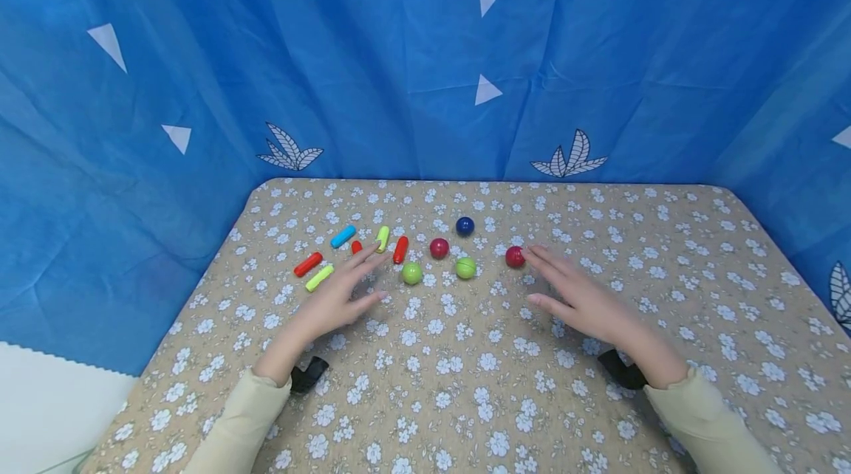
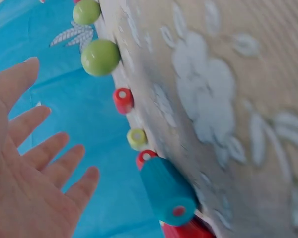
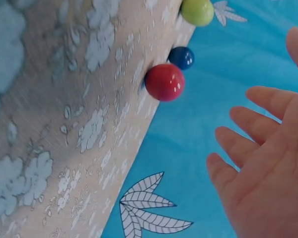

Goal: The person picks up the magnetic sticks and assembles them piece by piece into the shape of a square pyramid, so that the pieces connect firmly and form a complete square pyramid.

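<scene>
My left hand (image 1: 340, 291) hovers over the left half of the cloth with fingers extended and nothing in them. Around it lie small cylinders: blue (image 1: 343, 236), red (image 1: 308, 264), yellow-green (image 1: 320, 278), yellow-green (image 1: 383, 238) and red (image 1: 400, 249). Another red cylinder (image 1: 357, 246) is partly hidden by that hand. In the left wrist view, a teal cylinder (image 2: 168, 191) is closest to the camera. My right hand (image 1: 577, 297), also holding nothing, has spread fingers. Its fingertips overlap the edge of a red ball (image 1: 515, 257) in the head view; the right wrist view shows them apart.
Between the hands are a green ball (image 1: 412, 273), a second green ball (image 1: 465, 268), a red ball (image 1: 439, 248) and a dark blue ball (image 1: 465, 227). They rest on a flowered tablecloth (image 1: 452, 400). A blue curtain (image 1: 412, 53) hangs behind the table and along its sides.
</scene>
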The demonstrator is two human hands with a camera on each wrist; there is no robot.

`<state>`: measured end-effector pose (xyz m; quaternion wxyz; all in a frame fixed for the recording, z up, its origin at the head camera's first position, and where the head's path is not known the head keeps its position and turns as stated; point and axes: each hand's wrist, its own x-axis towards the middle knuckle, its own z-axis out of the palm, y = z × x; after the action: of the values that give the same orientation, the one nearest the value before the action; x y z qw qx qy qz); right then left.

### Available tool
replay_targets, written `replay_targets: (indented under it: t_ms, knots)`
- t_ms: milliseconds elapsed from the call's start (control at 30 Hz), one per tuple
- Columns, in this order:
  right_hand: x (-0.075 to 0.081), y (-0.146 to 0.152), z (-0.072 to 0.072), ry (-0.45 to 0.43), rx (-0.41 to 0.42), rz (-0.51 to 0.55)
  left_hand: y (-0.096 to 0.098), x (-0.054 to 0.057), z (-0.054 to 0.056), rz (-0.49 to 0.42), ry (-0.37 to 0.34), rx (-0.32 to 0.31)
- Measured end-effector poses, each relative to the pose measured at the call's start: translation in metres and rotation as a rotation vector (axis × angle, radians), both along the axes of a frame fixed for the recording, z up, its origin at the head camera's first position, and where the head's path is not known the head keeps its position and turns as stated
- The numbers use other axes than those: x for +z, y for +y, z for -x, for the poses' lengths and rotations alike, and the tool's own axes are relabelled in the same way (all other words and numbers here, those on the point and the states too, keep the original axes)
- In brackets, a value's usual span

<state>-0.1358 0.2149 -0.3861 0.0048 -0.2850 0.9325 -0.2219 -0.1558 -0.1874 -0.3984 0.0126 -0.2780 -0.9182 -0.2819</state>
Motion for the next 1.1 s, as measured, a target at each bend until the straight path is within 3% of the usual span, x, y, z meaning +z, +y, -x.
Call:
replay_targets:
  t_ms: [200,367,533,700,933,1100]
  knots:
    - [-0.003,0.003,0.017,-0.072,-0.032,0.085,-0.014,-0.004,-0.002,-0.1,-0.056,0.026]
    - [-0.009,0.007,0.029,-0.093,-0.046,0.125,-0.026,-0.007,-0.008,-0.136,-0.06,0.038]
    - [-0.008,0.005,0.035,-0.121,-0.064,0.15,-0.037,-0.009,-0.011,-0.171,-0.042,0.05]
    - [-0.009,0.0,0.04,-0.135,-0.069,0.187,-0.044,-0.01,-0.013,-0.211,-0.08,0.099]
    - [-0.017,0.001,0.054,-0.247,-0.112,0.356,-0.049,-0.016,-0.009,-0.381,-0.191,0.067]
    - [-0.025,0.0,0.063,-0.324,-0.173,0.479,-0.049,-0.019,-0.007,-0.368,-0.175,0.078]
